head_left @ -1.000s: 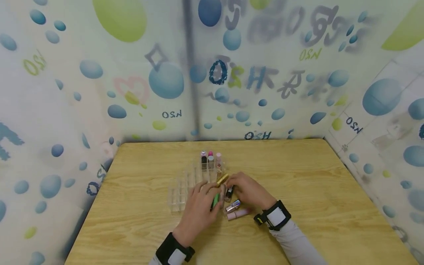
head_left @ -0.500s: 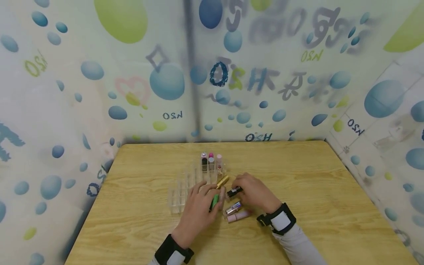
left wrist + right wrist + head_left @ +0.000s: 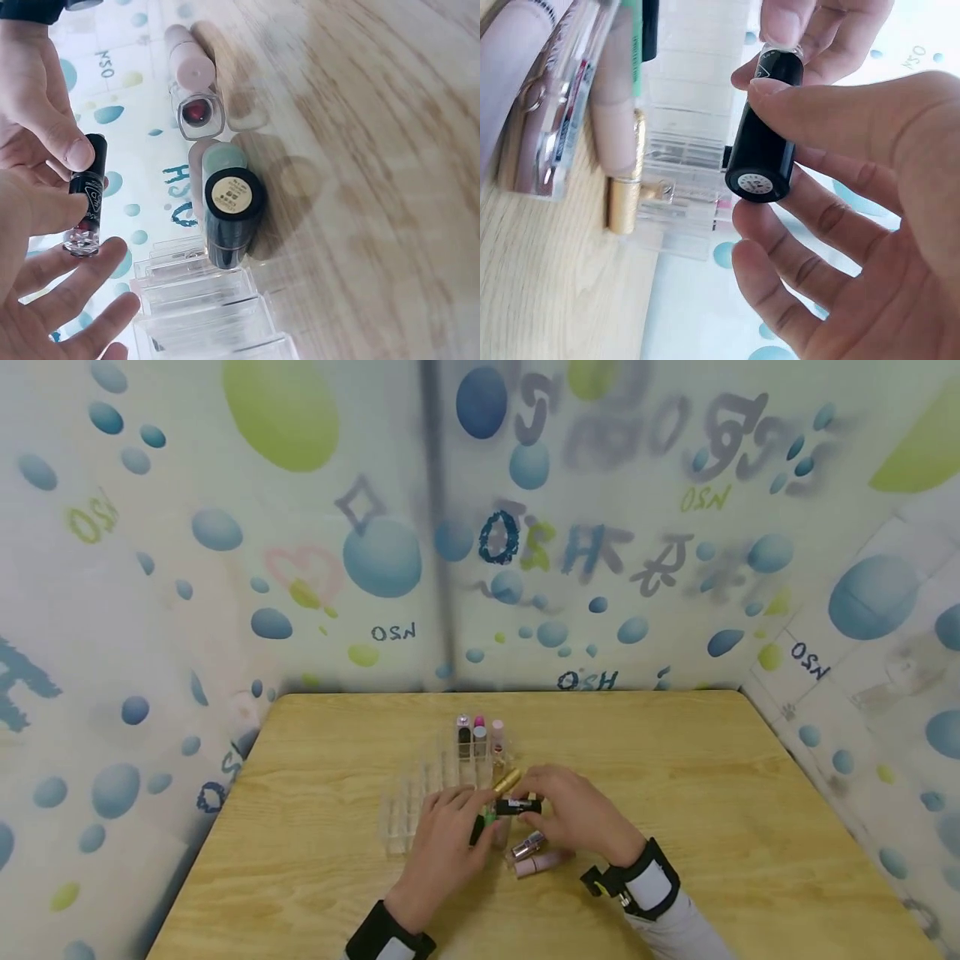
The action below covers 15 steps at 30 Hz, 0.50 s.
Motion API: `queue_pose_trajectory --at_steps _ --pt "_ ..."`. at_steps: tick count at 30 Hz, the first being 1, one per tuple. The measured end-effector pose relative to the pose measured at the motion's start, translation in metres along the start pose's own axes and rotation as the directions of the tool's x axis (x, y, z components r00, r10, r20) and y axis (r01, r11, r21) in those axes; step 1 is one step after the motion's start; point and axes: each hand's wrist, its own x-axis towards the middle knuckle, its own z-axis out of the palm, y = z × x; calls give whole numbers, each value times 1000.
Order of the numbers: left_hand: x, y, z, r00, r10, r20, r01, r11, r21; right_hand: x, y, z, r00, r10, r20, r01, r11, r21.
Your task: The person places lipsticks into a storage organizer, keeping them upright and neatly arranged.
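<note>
A black lipstick tube with a clear end [image 3: 517, 807] is held level between both hands above the table. My right hand [image 3: 581, 814] pinches its black part between thumb and fingers. At the clear end, my left hand [image 3: 446, 843] pinches it with the thumb, its other fingers spread, as the left wrist view shows. Beneath the hands lie more tubes: a gold one [image 3: 625, 202], a green one with a dark end [image 3: 491, 817], a silver one [image 3: 527, 846] and a pale pink one [image 3: 543, 863]. A clear stepped lipstick organizer [image 3: 397, 814] stands just beyond my left hand, partly hidden by it.
Several lipsticks stand upright in the organizer's back right slots, among them a black one [image 3: 463, 739] and a pink one [image 3: 498, 731]. The wooden table [image 3: 675, 777] meets a patterned wall covering [image 3: 637, 552] at its far edge and sides.
My right hand has lifted the black lipstick tube from among the others and brought it leftward to my left hand, turning it level. The left hand now touches it too.
</note>
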Motion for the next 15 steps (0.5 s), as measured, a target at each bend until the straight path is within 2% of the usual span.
queue_pose_trajectory --at_steps 5,10,15 --pt "0 1 -1 999 -9 -32 8 1000 -23 -2 -5 -1 1000 -10 -15 10 1000 10" --pt "0 1 -2 996 15 -85 -19 999 -43 -2 -7 0 999 -13 -32 14 999 32" --pt "1 1 -3 995 -7 -101 -1 997 -78 -2 -8 4 998 -33 -55 35 998 44"
